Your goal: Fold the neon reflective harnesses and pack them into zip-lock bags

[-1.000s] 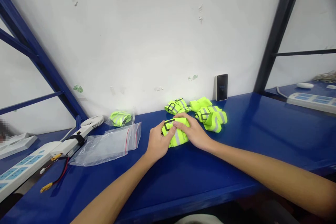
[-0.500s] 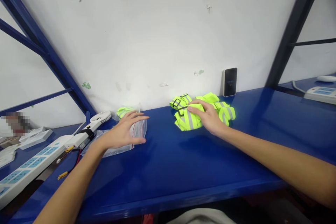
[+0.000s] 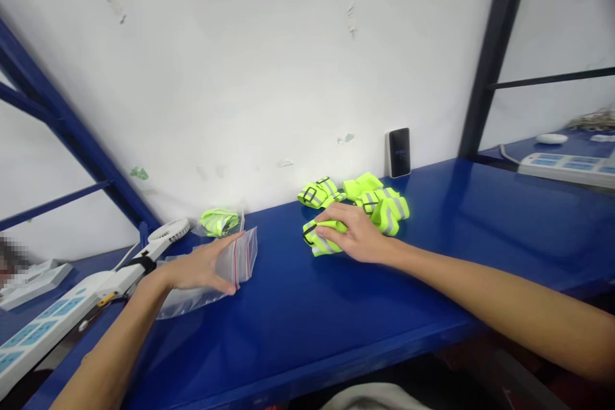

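My right hand [image 3: 355, 235] grips a folded fluorescent yellow reflective strap [image 3: 319, 244] with a grey stripe and a black buckle, low over the blue table. Just behind it lie more such straps, one buckled bundle [image 3: 318, 193] and a looser heap [image 3: 393, 210]. My left hand [image 3: 199, 267] rests on clear zip bags [image 3: 248, 250] with red seal lines. Its thumb and fingers are spread across the bags, near their sealing ends. Beyond that hand, another yellow strap [image 3: 218, 221] lies in a clear bag by the wall.
A white power strip [image 3: 41, 332] runs along the table's left side, with a small white fan [image 3: 172, 229] near its far end. Against the wall stands a black-fronted device [image 3: 399, 152]. Metal frame posts [image 3: 494, 54] rise on both sides. The blue table [image 3: 288, 320] ends at a front edge.
My left hand has come down from above onto the zip bags. My right hand has drawn its strap slightly nearer, apart from the others. The camera view has shifted to the right.
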A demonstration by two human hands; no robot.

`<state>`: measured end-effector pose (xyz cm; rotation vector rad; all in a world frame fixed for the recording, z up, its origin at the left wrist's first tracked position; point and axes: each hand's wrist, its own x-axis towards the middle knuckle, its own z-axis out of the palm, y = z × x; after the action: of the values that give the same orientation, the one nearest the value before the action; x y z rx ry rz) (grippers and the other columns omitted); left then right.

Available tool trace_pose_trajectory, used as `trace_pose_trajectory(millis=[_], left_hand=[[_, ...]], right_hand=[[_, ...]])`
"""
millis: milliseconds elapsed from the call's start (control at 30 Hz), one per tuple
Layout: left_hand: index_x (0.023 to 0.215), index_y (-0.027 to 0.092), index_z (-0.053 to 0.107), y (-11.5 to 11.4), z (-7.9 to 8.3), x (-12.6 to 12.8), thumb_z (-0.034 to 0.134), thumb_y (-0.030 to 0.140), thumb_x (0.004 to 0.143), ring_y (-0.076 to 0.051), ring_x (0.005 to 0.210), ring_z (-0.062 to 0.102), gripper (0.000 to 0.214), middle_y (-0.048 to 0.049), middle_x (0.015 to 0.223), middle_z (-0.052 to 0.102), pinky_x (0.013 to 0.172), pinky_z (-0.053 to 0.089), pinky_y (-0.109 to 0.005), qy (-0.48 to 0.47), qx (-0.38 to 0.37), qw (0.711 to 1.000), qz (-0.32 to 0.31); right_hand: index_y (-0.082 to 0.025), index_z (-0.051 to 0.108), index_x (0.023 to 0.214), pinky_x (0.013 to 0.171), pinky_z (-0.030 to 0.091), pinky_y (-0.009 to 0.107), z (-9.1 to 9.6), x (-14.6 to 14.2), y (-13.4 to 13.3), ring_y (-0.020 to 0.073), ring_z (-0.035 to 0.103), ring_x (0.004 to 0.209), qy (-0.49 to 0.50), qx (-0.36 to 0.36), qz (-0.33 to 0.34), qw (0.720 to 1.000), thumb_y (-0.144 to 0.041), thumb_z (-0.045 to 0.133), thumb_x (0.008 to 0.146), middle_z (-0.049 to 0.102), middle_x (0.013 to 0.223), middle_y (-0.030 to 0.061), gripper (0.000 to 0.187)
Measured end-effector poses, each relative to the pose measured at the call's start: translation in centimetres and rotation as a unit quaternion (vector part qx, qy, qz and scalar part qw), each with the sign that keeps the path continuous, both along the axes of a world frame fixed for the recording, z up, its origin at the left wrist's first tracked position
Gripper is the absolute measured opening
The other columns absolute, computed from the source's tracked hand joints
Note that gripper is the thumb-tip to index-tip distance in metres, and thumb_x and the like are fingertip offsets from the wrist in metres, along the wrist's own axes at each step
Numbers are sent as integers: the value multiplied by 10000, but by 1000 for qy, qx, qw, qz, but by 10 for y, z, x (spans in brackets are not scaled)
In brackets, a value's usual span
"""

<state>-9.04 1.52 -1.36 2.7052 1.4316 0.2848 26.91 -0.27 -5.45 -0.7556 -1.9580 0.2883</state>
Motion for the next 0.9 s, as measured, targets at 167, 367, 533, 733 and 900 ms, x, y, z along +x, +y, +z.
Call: trace_pose_trajectory(millis=[167, 367, 533, 733, 900], left_hand=[[1523, 315, 256, -11, -4, 5, 721, 575, 696, -402, 1377, 386, 983, -110, 1566, 321, 1048, 402, -532, 98, -46, 994, -10], [1380, 311, 498, -12, -10, 12, 756, 538, 659, -380, 1447, 261, 799, -105, 1578, 301, 1118, 325, -573, 65, -37, 997, -19], [1258, 265, 550, -10, -11, 9, 717, 520, 700, -342, 1457, 251, 635, -90, 1575, 302, 1163, 281, -526, 44, 9, 999, -26], [1218, 273, 539, -11, -11, 5, 672, 489, 738, -330, 1385, 386, 543, -77, 1541, 365, 1144, 313, -521, 30, 35, 999, -16], [1102, 248, 527, -18, -9, 11, 658, 428, 755, -316, 1351, 417, 413, -98, 1462, 452, 1194, 149, -558, 12, 138, 989, -42]], right_hand=[[-226, 713, 998, 766, 452, 343, -2, -3, -2, 216, 626, 844, -2, 12, -1, 1000, -337, 568, 916, 686, 920, 58, 200], [-250, 703, 985, 779, 468, 344, -6, -5, -5, 219, 637, 854, -1, 3, 17, 1000, -368, 577, 911, 697, 941, 55, 188], [-247, 702, 976, 782, 473, 347, -7, -5, -4, 221, 643, 860, 8, -7, 21, 1000, -377, 581, 907, 707, 952, 55, 190], [-241, 704, 985, 787, 478, 354, -5, -7, -4, 223, 648, 859, 19, -20, 18, 999, -380, 594, 894, 714, 946, 51, 199], [-229, 696, 973, 794, 483, 350, -7, -9, -5, 222, 654, 873, 30, -23, 28, 999, -379, 610, 885, 716, 953, 51, 193]])
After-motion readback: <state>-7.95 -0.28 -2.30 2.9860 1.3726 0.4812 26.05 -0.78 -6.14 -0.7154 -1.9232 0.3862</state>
